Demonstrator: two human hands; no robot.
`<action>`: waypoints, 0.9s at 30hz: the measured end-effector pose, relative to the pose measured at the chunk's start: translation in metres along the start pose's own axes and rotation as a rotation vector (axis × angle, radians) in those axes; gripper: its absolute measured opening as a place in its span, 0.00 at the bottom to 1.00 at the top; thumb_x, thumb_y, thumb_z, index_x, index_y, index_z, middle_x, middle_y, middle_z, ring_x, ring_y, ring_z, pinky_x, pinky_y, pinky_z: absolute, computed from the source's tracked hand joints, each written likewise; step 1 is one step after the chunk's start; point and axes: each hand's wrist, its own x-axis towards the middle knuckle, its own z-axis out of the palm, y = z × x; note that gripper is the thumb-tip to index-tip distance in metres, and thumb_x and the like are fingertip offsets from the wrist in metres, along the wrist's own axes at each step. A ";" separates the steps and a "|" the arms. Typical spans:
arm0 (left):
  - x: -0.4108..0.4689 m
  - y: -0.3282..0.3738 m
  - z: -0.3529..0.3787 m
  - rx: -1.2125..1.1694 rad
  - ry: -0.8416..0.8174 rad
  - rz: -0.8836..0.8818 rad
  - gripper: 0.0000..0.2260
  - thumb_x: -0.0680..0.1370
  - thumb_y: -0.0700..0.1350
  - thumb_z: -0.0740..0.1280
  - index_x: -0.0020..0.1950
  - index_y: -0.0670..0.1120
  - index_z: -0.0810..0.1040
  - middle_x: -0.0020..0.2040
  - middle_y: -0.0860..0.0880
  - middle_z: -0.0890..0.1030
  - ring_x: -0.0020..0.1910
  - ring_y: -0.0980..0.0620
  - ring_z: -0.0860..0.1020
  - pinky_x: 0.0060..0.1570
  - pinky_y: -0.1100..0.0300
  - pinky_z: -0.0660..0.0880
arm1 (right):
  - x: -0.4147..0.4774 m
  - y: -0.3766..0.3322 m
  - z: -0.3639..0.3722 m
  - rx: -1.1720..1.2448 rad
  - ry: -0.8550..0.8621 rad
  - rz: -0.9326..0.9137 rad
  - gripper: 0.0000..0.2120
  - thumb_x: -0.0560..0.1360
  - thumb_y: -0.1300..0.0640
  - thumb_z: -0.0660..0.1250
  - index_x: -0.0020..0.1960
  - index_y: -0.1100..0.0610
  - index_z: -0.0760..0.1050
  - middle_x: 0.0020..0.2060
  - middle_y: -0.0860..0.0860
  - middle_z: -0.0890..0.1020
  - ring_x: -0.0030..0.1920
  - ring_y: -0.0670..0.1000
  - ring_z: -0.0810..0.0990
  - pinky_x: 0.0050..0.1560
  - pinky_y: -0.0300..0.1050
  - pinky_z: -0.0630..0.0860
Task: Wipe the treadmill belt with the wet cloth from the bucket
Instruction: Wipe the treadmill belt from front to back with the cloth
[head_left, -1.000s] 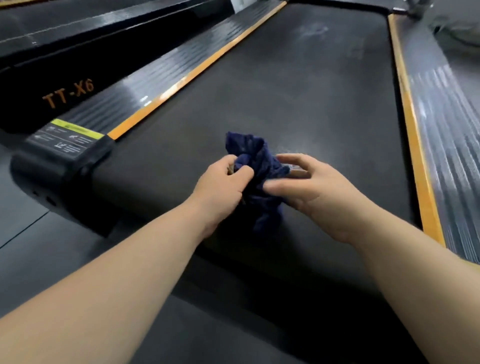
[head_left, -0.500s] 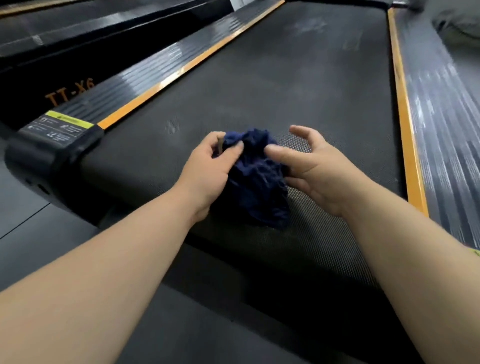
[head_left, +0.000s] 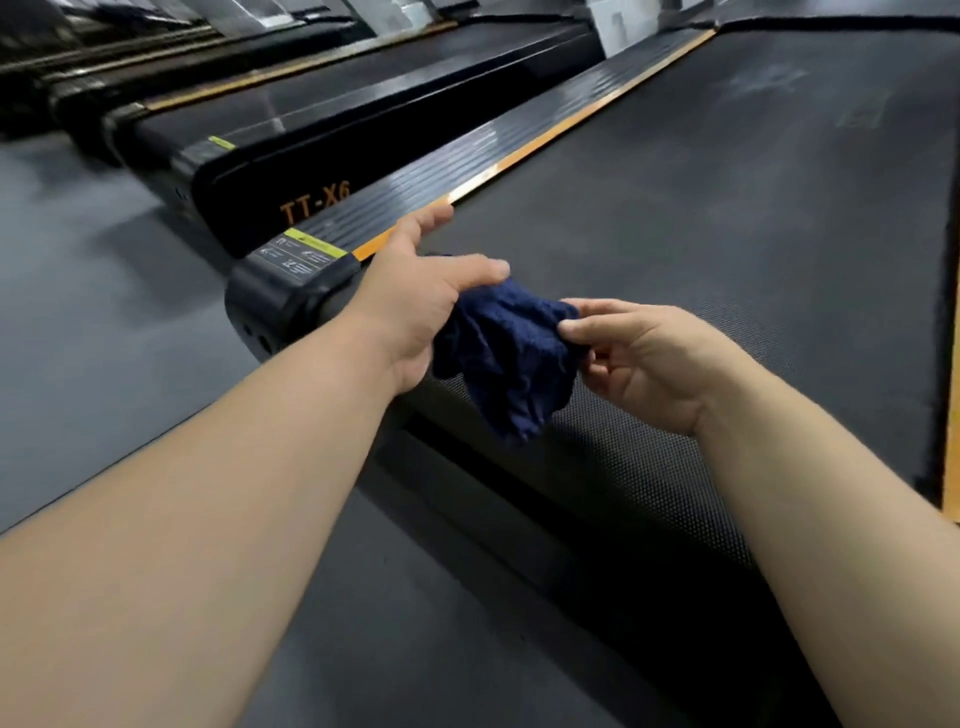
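Note:
A dark blue cloth (head_left: 511, 358) hangs crumpled between both hands, just above the rear end of the black treadmill belt (head_left: 727, 218). My left hand (head_left: 415, 306) holds the cloth's left side with the thumb over it and the fingers stretched toward the orange strip. My right hand (head_left: 644, 358) pinches the cloth's right edge between thumb and fingers. The cloth's lower fold droops down to the belt's rear edge. No bucket shows in this view.
An orange strip and ribbed side rail (head_left: 467, 161) run along the belt's left; a black end cap (head_left: 275, 306) with a yellow-green label sits at its rear corner. A second treadmill marked TT-X6 (head_left: 311, 205) stands to the left. Grey floor (head_left: 104, 312) lies below.
Both hands and the cloth have shifted left toward the belt's rear left corner. The left fingers have opened out toward the orange strip, and the cloth now hangs more spread between the hands.

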 end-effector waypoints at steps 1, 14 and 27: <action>-0.002 0.000 0.000 0.110 0.002 -0.003 0.28 0.68 0.36 0.74 0.62 0.56 0.71 0.47 0.49 0.76 0.44 0.50 0.79 0.41 0.55 0.77 | -0.002 0.000 -0.001 -0.076 0.013 -0.026 0.11 0.72 0.68 0.68 0.53 0.59 0.78 0.41 0.54 0.78 0.35 0.46 0.70 0.37 0.37 0.67; 0.001 -0.006 0.005 1.360 -0.024 0.536 0.14 0.77 0.61 0.60 0.44 0.53 0.78 0.50 0.53 0.77 0.57 0.46 0.71 0.55 0.49 0.69 | -0.028 -0.022 -0.018 -0.986 0.322 -0.498 0.03 0.75 0.52 0.69 0.43 0.47 0.81 0.45 0.42 0.83 0.46 0.42 0.80 0.54 0.40 0.75; -0.024 -0.032 -0.018 -0.072 -0.283 -0.374 0.13 0.75 0.56 0.68 0.45 0.46 0.78 0.44 0.46 0.82 0.44 0.42 0.82 0.49 0.41 0.78 | -0.019 0.010 0.064 -0.165 0.083 -0.097 0.11 0.82 0.60 0.54 0.55 0.59 0.74 0.46 0.60 0.83 0.41 0.55 0.83 0.35 0.45 0.82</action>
